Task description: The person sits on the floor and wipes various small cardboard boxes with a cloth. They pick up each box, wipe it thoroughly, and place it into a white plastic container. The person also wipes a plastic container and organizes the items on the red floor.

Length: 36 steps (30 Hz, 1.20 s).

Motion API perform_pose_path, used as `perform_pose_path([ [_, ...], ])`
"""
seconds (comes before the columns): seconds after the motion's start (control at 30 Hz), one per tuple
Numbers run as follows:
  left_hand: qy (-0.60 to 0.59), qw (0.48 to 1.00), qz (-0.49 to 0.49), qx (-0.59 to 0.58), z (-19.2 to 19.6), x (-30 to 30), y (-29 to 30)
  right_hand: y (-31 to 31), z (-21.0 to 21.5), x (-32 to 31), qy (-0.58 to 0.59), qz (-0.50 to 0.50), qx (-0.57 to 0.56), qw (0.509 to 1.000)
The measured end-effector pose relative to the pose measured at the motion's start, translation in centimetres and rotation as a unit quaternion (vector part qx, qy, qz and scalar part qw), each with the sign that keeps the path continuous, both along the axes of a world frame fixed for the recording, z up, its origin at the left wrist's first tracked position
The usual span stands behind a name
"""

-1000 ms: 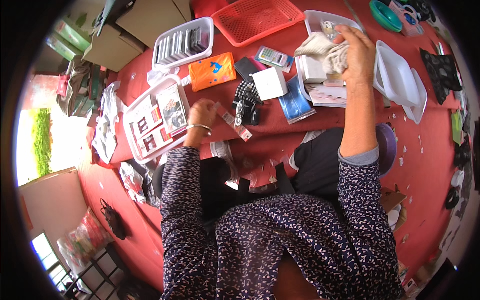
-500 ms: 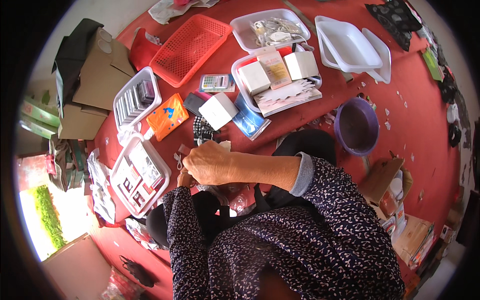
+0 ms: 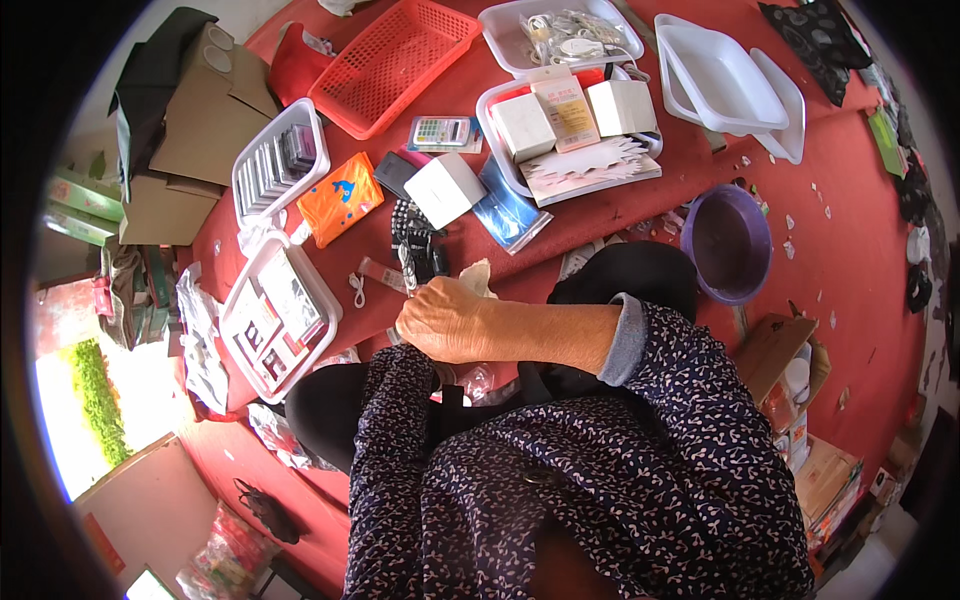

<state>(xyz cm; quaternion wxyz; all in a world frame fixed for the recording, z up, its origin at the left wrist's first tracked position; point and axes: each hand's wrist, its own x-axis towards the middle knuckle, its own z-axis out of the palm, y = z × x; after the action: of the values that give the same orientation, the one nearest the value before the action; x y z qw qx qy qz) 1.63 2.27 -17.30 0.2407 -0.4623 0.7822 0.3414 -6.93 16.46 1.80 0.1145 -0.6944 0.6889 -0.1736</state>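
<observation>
My right hand [image 3: 445, 320] is closed in front of my body, its fingers turned down and left. A thin whitish cable [image 3: 407, 268] stands up from its fingertips. My left hand is almost wholly hidden behind the right one; only its patterned sleeve [image 3: 392, 375] shows clearly, ending right below. Just beyond the hands lies a black beaded strap-like item [image 3: 412, 228]. To their left, a small white coiled cable [image 3: 357, 290] rests on the red surface. A torn cream-coloured scrap [image 3: 477, 278] lies just past the right hand.
A white box [image 3: 443, 190], an orange packet [image 3: 340, 200] and a carded calculator [image 3: 443, 133] lie ahead. Around them stand a red basket [image 3: 400, 110], a white tub of flat boxes [image 3: 328, 330], a tub of cables [image 3: 633, 45] and a purple basin [image 3: 690, 255].
The view has shifted, so table items sit higher and slightly right. Both hands have come a little closer to my body, and the whitish cable now shows above the right fingertips.
</observation>
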Motion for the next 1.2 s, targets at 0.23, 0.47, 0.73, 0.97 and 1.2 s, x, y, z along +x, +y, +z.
perform_pose_path([
  [0.23,0.019,0.986,0.122,0.109,0.4,1.3,-0.7,0.2,-0.1,-0.5,-0.012,-0.025,-0.016,0.999],
  [0.47,0.097,0.974,0.196,0.058,1.4,0.6,0.8,-0.2,0.0,-0.2,-0.026,-0.006,0.015,1.000],
  [0.73,0.353,0.877,-0.198,-0.257,8.3,-9.4,2.3,0.7,1.1,-0.6,0.078,-0.043,-0.027,0.996],
  [0.97,0.243,0.882,-0.294,-0.276,6.1,-15.3,2.5,0.6,0.1,-2.0,0.034,-0.064,-0.044,0.996],
  [1.2,0.573,0.809,0.086,0.098,4.7,-14.7,-3.6,1.7,1.3,-3.2,0.044,-0.087,-0.073,0.993],
])
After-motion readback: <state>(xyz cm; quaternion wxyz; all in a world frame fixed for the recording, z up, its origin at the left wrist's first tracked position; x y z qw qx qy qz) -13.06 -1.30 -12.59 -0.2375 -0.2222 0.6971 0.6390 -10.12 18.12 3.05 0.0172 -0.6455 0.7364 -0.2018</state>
